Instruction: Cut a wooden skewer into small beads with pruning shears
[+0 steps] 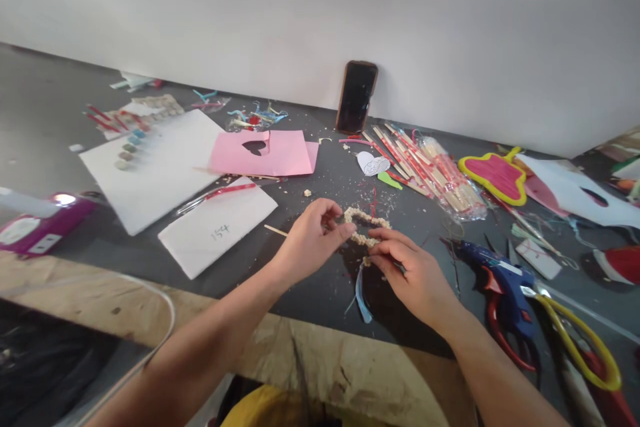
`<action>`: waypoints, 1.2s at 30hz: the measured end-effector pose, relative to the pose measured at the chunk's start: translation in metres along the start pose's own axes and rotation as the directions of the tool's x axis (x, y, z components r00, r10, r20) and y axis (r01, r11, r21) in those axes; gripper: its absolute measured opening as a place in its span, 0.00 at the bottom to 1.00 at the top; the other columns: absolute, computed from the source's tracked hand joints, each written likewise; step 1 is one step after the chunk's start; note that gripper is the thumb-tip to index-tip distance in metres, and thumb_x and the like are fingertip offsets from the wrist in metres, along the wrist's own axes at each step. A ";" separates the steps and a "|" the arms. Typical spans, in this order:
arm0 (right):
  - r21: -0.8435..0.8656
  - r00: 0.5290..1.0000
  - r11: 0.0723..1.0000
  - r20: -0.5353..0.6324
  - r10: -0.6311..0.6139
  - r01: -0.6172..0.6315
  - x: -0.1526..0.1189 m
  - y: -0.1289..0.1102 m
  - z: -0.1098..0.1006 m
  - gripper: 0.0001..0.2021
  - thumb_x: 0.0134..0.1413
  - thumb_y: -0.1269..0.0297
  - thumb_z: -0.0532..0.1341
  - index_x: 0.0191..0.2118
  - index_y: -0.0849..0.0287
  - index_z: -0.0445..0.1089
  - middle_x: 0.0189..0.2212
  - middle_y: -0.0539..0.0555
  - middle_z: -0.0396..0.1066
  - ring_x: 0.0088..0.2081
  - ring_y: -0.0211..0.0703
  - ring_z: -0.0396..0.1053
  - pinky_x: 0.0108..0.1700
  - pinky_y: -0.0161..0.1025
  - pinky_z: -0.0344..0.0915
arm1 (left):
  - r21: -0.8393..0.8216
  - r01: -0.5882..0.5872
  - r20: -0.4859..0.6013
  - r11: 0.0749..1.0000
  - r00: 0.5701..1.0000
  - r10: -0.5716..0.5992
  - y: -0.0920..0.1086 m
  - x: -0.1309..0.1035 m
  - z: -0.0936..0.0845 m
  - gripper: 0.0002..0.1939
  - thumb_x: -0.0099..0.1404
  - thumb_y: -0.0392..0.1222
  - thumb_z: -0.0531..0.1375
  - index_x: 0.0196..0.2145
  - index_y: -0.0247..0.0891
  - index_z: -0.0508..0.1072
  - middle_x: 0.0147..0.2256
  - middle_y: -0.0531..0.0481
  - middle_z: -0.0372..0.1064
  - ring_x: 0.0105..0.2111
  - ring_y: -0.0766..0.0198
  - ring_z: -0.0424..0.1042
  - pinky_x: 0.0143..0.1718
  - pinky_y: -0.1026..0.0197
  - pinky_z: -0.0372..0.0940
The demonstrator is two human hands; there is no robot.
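Both my hands hold a small ring covered in pale, crumbly beige pieces [373, 218] just above the dark table. My left hand [317, 234] pinches its left side between thumb and fingers. At the lower right of the ring, my right hand [407, 270] grips its edge with thumb and fingertips. A light blue tassel [362, 300] hangs below the ring, near the fingertips of my right hand. Behind the ring lie a white paper heart [373, 164] and a green paper piece [389, 180].
A phone [357, 97] leans against the wall. Wrapped sticks [425, 167] and a pink-yellow shape [495, 176] lie right of it. A blue glue gun [505, 280] and yellow-handled scissors [580, 340] are at right. Pink paper [290, 152], white sheets [145, 180] and a purple power strip [45, 227] lie left.
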State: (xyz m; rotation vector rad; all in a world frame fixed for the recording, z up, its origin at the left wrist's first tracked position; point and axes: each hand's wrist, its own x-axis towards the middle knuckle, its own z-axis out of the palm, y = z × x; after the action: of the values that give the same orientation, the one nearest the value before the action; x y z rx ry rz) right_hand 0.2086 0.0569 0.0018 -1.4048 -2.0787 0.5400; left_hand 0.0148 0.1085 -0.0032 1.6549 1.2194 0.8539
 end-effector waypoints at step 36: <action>-0.380 0.910 0.911 -0.301 -0.284 0.158 -0.005 -0.018 -0.008 0.08 0.50 0.73 0.61 0.36 0.54 0.71 0.34 0.54 0.65 0.38 0.45 0.59 0.40 0.42 0.63 | -0.731 0.345 0.397 0.588 0.917 -0.044 0.009 -0.013 0.023 0.13 0.50 0.39 0.67 0.32 0.33 0.68 0.26 0.54 0.66 0.26 0.72 0.65 0.30 0.68 0.58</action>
State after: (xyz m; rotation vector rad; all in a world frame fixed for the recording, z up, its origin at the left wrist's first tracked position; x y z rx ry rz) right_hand 0.2030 0.0462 0.0180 -1.3039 -2.0607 -0.1800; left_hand 0.0351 0.0892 -0.0036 0.8421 0.5939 0.7587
